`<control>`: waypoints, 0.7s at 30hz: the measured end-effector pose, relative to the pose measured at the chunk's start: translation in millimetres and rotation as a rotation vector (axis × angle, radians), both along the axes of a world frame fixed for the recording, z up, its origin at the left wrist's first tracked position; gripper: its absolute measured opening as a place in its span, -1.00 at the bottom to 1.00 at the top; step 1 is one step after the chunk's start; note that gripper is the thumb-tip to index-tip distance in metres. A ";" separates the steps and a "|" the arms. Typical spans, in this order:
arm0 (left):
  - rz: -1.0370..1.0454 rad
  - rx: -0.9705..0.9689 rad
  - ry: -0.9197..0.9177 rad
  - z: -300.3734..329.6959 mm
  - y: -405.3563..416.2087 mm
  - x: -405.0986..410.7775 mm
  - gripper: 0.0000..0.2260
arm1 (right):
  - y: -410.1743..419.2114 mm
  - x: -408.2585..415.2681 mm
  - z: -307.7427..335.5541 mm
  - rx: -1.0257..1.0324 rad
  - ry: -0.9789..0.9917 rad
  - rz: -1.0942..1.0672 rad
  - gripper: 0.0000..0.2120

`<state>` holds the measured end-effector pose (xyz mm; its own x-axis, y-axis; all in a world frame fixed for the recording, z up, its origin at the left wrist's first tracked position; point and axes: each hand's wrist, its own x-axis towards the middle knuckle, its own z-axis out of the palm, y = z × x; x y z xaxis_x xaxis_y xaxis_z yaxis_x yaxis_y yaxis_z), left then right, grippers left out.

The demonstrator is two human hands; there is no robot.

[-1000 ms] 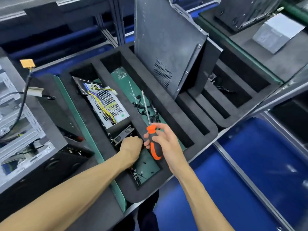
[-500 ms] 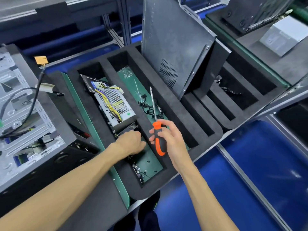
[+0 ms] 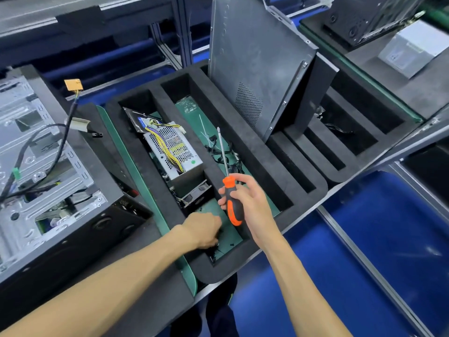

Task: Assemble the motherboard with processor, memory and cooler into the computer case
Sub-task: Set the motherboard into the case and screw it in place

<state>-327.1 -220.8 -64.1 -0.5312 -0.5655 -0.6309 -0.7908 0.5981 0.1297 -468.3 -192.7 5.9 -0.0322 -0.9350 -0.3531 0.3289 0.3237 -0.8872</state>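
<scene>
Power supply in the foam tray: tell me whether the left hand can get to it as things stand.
Probably yes. The left hand is down in the same foam tray slot, just below the power supply, whose top lies uncovered. The right hand grips the screwdriver off to the side.

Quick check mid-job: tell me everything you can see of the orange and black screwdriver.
The orange and black screwdriver has a thick handle, orange with black grip panels, and a thin bare metal shaft ending in a small tip. The right hand grips its handle, shaft pointing up and away, tilted slightly left. It is held above the black foam parts tray, touching nothing else.
</scene>
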 end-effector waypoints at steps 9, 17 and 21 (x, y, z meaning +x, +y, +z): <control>0.015 -0.018 -0.115 -9.3 12.1 -21.1 -0.78 | 9.1 -6.0 -0.3 0.000 0.030 -0.011 -0.73; -0.004 -0.051 -0.156 -12.7 21.2 -33.1 -0.78 | 9.5 -10.8 0.2 0.002 0.043 -0.008 -0.69; 0.007 -0.070 -0.158 -11.0 23.5 -33.0 -0.81 | 7.7 -11.0 0.5 0.002 0.030 0.000 -0.69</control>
